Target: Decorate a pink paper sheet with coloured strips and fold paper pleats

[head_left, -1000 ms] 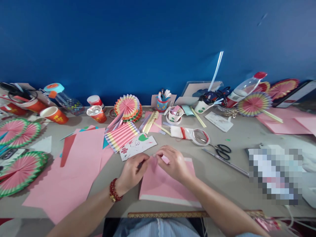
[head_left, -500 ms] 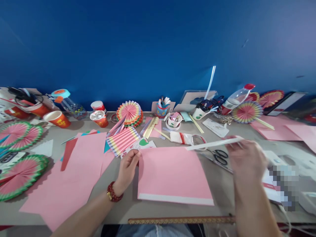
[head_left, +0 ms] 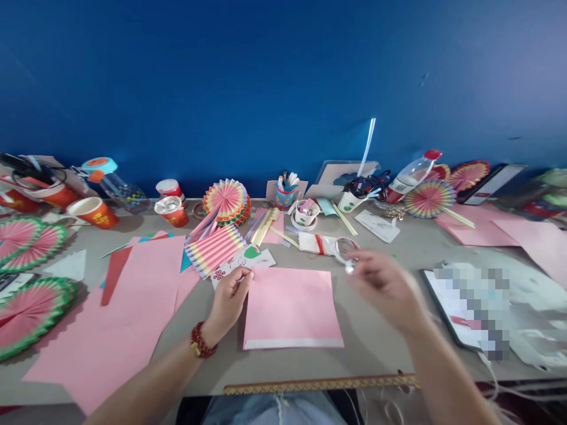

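A pink paper sheet [head_left: 290,307] with a white band along its near edge lies flat on the grey table [head_left: 385,348] in front of me. My left hand [head_left: 230,295], with a red bead bracelet on its wrist, pinches the sheet's top left corner. My right hand [head_left: 383,286] hovers just right of the sheet, smeared by motion. Its fingers are curled together, and a short whitish end of a white strip [head_left: 349,268] shows at the fingertips.
Larger pink sheets [head_left: 146,283] and pink-green paper fans [head_left: 31,301] lie at the left. Behind the sheet are pleated striped paper [head_left: 212,248], a printed card [head_left: 241,262], a tape ring [head_left: 345,247], cups [head_left: 93,211] and a pen pot [head_left: 283,192]. A tablet [head_left: 460,301] sits at the right.
My right hand pulled a white strip off the sheet's top edge out to the right, then came back toward the sheet. The left hand stayed on the corner. The camera shifted.
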`<state>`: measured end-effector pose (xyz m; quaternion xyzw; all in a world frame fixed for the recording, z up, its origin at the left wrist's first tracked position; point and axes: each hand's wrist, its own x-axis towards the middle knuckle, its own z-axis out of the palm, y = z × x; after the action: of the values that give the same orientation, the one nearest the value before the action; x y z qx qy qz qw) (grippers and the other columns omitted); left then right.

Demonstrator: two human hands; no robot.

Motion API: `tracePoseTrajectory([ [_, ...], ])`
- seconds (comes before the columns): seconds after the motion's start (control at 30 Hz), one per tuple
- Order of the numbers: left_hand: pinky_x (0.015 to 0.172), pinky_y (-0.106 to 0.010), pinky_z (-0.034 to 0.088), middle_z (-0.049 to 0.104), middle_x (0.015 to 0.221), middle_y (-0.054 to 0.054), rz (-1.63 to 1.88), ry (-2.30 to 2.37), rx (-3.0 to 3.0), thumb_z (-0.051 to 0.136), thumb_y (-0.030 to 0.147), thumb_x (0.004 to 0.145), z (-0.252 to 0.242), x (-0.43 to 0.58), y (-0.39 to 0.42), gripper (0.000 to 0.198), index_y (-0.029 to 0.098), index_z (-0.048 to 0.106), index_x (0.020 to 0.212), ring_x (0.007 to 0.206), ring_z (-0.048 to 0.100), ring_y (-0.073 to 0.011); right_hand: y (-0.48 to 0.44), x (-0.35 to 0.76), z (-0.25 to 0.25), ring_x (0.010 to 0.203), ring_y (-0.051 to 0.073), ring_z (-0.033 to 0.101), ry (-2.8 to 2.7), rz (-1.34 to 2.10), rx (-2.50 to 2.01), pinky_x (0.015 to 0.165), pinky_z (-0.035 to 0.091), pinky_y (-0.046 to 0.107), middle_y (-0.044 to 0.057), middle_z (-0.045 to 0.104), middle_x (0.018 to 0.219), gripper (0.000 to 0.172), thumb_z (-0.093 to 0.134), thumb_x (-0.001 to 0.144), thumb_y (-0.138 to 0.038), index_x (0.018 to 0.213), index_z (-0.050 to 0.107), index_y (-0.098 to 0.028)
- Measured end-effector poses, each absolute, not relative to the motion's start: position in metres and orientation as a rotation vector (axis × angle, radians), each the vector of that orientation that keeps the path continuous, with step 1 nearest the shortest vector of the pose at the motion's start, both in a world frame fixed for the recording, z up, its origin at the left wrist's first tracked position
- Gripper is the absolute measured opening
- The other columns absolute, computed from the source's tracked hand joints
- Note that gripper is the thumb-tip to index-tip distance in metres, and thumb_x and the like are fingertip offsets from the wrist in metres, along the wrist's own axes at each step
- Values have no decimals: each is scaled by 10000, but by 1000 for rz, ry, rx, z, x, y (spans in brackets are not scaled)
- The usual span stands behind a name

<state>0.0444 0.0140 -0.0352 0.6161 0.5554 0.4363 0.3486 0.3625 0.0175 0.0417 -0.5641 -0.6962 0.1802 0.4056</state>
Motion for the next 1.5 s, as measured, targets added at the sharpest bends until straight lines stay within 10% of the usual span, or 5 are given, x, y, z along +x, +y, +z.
tracePoseTrajectory([
  [0.13,582,-229,318,441,659,43,1064,1425,1679,447,376,987,-32,44,12,280,184,546,809,601,411,-117,-13,282,20,665,132,653,-2328,861,-1184,613,448,240,2,735,857,121,614,908,-330,961,702,-266],
  [0.4,612,-238,395,605,795,-5,764,1360,1767,451,407,980,-21,39,7,301,184,600,1117,642,537,-137,-28,263,-17,710,176,645,-2699,578,-1432,575,295,268,36,707,925,210,510,934,-207,1082,658,-230],
  [0.6,693,-255,480,649,879,3,510,1272,1590,537,313,902,-15,26,-41,778,216,123,1554,727,631,-153,-23,268,-21,783,171,629,-2689,688,-1404,635,298,269,22,696,968,215,506,938,-201,1112,625,-244],
  [1.03,472,-200,424,566,762,32,693,1350,1458,422,283,976,-32,39,-83,597,257,225,1538,467,522,-97,-26,265,-18,731,155,609,-2725,587,-1390,611,286,278,25,677,934,181,471,983,-226,1077,624,-231],
  [1.5,597,-252,496,580,813,11,898,1204,1144,520,415,966,-39,39,-91,629,240,253,1509,638,561,-124,-35,248,-18,732,146,602,-2584,676,-1091,623,341,255,23,665,873,128,513,919,-141,937,624,-201],
])
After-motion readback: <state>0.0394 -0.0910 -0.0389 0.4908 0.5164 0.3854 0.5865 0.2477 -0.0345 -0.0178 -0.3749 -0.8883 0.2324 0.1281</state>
